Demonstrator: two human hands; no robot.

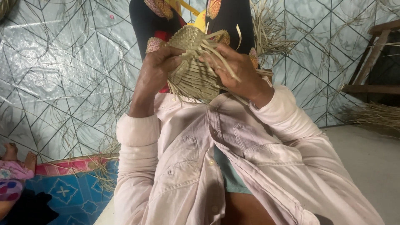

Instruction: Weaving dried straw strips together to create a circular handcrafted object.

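Above the pale shirt (pixel 196 166), a woven straw piece (pixel 192 62) sits between both hands, raised for close work. Left hand (pixel 155 68) grips its left edge, steadying it; right hand (pixel 235 68) pinches loose strands (pixel 221 58). Piece's far side and lower edge hidden; fingertips unclear.

Left hand (pixel 156 68) gripped left edge of half-woven palm-leaf piece (pixel 192 62); right hand (pixel 235 68) pinched loose strips (pixel 221 60) on right edge. Black patterned cloth (pixel 143 21) lay just beyond both hands. Pale pink shirt (pixel 187 166) spread below hands. Dry fibre scraps (pixel 375 114) lay well right of right hand.
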